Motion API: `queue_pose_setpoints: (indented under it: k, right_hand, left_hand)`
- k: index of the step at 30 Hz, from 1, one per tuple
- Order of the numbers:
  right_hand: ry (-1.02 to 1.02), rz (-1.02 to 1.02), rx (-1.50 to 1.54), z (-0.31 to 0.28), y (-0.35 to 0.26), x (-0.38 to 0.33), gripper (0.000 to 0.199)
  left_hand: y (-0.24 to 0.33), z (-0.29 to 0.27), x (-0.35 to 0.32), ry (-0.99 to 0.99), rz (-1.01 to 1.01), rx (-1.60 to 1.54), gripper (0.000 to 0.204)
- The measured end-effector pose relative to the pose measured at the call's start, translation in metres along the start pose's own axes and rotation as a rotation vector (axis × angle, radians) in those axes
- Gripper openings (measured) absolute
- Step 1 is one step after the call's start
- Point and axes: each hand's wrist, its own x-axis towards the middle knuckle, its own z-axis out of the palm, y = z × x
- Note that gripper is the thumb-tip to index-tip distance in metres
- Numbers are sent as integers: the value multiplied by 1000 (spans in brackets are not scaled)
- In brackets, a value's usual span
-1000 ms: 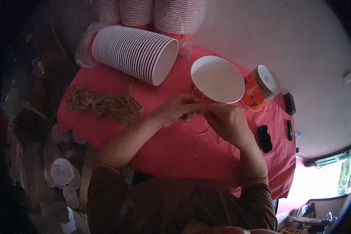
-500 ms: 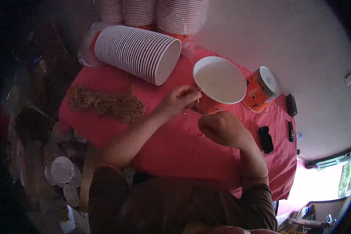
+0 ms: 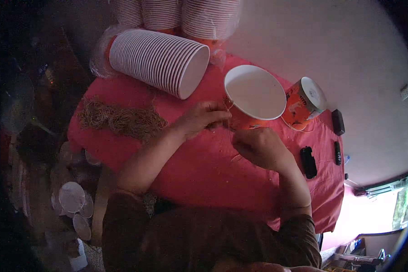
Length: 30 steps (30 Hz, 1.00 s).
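Observation:
A large paper bucket [image 3: 255, 93] with a white inside and an orange printed side stands before me, its open mouth tilted toward me. At its left side, my left hand [image 3: 207, 119] is closed in a pinch, with a thin brown string [image 3: 230, 107] at its fingertips by the rim. My right hand [image 3: 258, 146] is curled closed at the front of the bucket's lower side. What its fingers hold is hidden; a thin pale strand shows just beside it. A tangled bundle of brown string [image 3: 122, 120] lies left of my left forearm.
Nested paper buckets [image 3: 152, 59] lie on their side at the back left, partly in clear plastic, with wrapped stacks [image 3: 211, 20] behind. An upturned orange bucket [image 3: 306, 102] stands right. Black objects [image 3: 308, 162] lie along the right of the red tablecloth [image 3: 199, 181].
My left hand has shifted slightly down and left along the bucket's side. The right hand has moved a little to the right. The buckets stay nearly where they were.

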Motion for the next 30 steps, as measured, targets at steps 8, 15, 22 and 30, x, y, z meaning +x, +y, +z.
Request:
queue_pose_setpoints:
  k: [8, 15, 22, 30]
  right_hand:
    - [-68, -32, -84, 20, 11, 0, 8]
    - [-197, -212, 45, 50, 6, 5, 9]
    - [-172, -195, 119, 41, 0, 6, 9]
    - [-187, -187, 108, 43, -2, 7, 10]
  left_hand:
    - [-10, -4, 8, 1, 17, -219, 19]
    - [5, 1, 11, 57, 84, -121, 19]
    - [-13, -3, 17, 91, 206, 77, 18]
    - [-9, -2, 14, 126, 266, 159, 16]
